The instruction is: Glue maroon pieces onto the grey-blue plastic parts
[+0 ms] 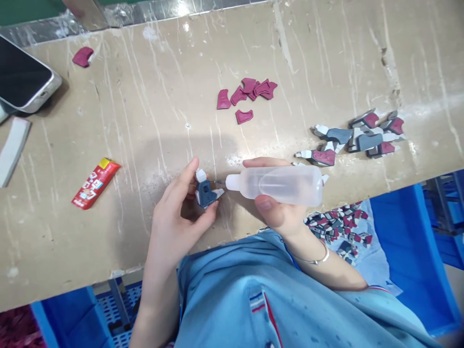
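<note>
While L fingers (208,219) pinch gray-white pc (205,193), R fingers (266,205) grip clear btl (290,185), w/ maroon-gray pcs (339,223) in blue bin (411,246).

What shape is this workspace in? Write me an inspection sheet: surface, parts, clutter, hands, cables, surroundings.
Surface: tan tabletop, scuffed and streaked.
Job's things: blue-and-white part, translucent bottle, loose maroon pieces, multicoloured parts grouped at right.
Clutter: phone, red packet, white strip.
Hands: left hand holds the blue-and-white part; right hand holds the translucent bottle, white tip toward the part.
Cables: nothing seen.
Surroundings: blue bins below the tabletop; the right one holds small parts.
</note>
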Demonstrator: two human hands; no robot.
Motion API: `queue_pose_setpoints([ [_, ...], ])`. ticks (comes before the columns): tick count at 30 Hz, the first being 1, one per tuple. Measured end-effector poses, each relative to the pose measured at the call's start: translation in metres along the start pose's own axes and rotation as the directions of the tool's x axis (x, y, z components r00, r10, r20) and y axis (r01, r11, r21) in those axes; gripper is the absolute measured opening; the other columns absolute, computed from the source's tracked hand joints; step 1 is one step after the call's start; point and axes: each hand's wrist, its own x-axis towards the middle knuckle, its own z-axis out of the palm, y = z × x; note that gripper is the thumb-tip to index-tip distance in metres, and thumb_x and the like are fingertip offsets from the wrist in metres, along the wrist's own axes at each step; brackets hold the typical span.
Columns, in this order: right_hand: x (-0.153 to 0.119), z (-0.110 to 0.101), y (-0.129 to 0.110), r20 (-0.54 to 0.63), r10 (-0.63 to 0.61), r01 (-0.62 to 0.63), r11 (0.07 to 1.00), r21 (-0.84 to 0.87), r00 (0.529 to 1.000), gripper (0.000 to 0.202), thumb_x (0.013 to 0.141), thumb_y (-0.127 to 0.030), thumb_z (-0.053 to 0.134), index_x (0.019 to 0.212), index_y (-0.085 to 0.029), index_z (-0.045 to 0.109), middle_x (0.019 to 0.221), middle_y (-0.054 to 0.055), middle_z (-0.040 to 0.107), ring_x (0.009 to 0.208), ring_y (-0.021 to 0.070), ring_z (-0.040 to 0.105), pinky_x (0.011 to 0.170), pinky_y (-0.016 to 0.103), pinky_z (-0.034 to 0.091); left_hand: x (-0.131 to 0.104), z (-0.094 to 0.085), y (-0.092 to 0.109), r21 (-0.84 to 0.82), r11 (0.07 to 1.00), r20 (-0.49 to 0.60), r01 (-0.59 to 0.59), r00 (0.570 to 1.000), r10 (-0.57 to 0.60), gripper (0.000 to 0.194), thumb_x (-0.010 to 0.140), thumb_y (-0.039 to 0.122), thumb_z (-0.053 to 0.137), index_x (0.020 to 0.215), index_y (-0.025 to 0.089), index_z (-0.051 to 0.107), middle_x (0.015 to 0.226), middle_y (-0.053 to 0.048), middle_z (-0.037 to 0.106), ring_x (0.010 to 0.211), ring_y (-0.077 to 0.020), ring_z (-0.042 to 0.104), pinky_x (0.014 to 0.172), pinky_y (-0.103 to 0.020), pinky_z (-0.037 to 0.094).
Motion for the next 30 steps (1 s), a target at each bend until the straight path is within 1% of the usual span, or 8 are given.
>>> queue_pose_setpoints([
  [3, 0.010, -0.013, 0.012, 0.056, 0.123, -0.132, 0.969, 0.209, 0.991, 0.058, 0.107, -0.076, 0.045, 0.117, -0.026, 0.072, 0.103, 0.009, 0.083, 0.077, 0.0228, 0.078, 0.062, 0.038, 0.067, -0.001, 0.001, -0.001, -0.016, 0.999, -0.009, 0.029, 1.000, -0.029, 0.072, 0.090, 0.027, 0.082, 0.159, 0.033, 0.061, 0.123, -0.005, 0.081, 0.101, -0.0202, 0.076, 0.091, -0.033, 0.063],
  [6, 0.036, -0.043, 0.036, 0.296, 0.314, -0.420, 0.795, 0.438, 0.902, 0.063, 0.114, -0.067, 0.028, 0.118, -0.026, 0.076, 0.092, 0.002, 0.081, 0.074, 0.0161, 0.074, 0.062, 0.032, 0.061, -0.002, 0.002, -0.003, -0.042, 0.999, -0.016, 0.030, 0.999, -0.031, 0.072, 0.090, 0.028, 0.083, 0.159, 0.031, 0.060, 0.124, -0.006, 0.081, 0.099, -0.0195, 0.076, 0.089, -0.032, 0.064],
  [8, 0.055, -0.064, 0.055, 0.410, 0.344, -0.535, 0.580, 0.614, 0.844, 0.040, 0.115, -0.050, 0.045, 0.117, -0.029, 0.079, 0.087, -0.006, 0.080, 0.077, 0.0102, 0.072, 0.068, 0.027, 0.058, -0.001, 0.003, -0.004, -0.048, 0.999, -0.021, 0.020, 1.000, -0.021, 0.072, 0.090, 0.028, 0.083, 0.158, 0.031, 0.060, 0.125, -0.006, 0.081, 0.100, -0.0195, 0.077, 0.088, -0.032, 0.065],
  [11, 0.075, -0.083, 0.074, 0.418, 0.260, -0.483, 0.285, 0.828, 0.870, 0.017, 0.102, -0.041, 0.075, 0.110, -0.028, 0.081, 0.085, -0.009, 0.080, 0.081, 0.0096, 0.071, 0.072, 0.026, 0.057, -0.001, 0.003, -0.005, -0.041, 0.999, -0.027, 0.027, 0.999, -0.028, 0.071, 0.090, 0.029, 0.083, 0.157, 0.031, 0.061, 0.124, -0.006, 0.082, 0.101, -0.0203, 0.078, 0.086, -0.033, 0.066],
  [16, 0.074, -0.073, 0.058, 0.324, 0.293, -0.433, 0.701, 0.567, 0.899, 0.062, 0.103, -0.081, 0.048, 0.121, -0.029, 0.076, 0.095, 0.001, 0.080, 0.086, 0.0185, 0.072, 0.070, 0.035, 0.058, -0.001, 0.003, -0.006, -0.051, 0.997, -0.026, 0.060, 0.998, -0.062, 0.070, 0.090, 0.028, 0.082, 0.157, 0.032, 0.061, 0.125, -0.006, 0.081, 0.098, -0.0186, 0.076, 0.081, -0.030, 0.065],
  [20, 0.075, -0.045, 0.033, 0.154, 0.154, -0.163, 0.985, 0.051, 0.976, 0.034, 0.109, -0.052, 0.056, 0.119, -0.024, 0.074, 0.105, 0.006, 0.081, 0.089, 0.0217, 0.074, 0.081, 0.040, 0.061, -0.001, 0.003, -0.006, -0.030, 0.998, -0.026, 0.051, 0.998, -0.052, 0.068, 0.090, 0.029, 0.082, 0.155, 0.030, 0.062, 0.123, -0.006, 0.081, 0.095, -0.0183, 0.076, 0.081, -0.031, 0.065],
  [25, 0.102, -0.021, 0.027, 0.431, -0.079, 0.325, 0.781, -0.534, 0.899, 0.031, 0.109, -0.015, 0.048, 0.119, -0.019, 0.077, 0.132, 0.014, 0.079, 0.121, 0.0321, 0.069, 0.107, 0.051, 0.051, 0.000, 0.002, -0.011, -0.022, 0.999, -0.013, 0.037, 0.999, -0.038, 0.068, 0.090, 0.030, 0.082, 0.156, 0.030, 0.062, 0.122, -0.006, 0.081, 0.097, -0.0192, 0.077, 0.081, -0.031, 0.066],
  [30, 0.113, -0.025, 0.026, 0.561, 0.035, 0.393, 0.677, -0.622, 0.827, 0.030, 0.110, -0.013, 0.043, 0.109, -0.015, 0.073, 0.112, 0.017, 0.075, 0.104, 0.0300, 0.065, 0.091, 0.043, 0.050, 0.001, -0.001, -0.018, -0.046, 0.998, 0.051, 0.041, 0.998, -0.039, 0.071, 0.093, 0.031, 0.083, 0.159, 0.032, 0.058, 0.128, -0.007, 0.080, 0.106, -0.0214, 0.079, 0.086, -0.033, 0.068],
])
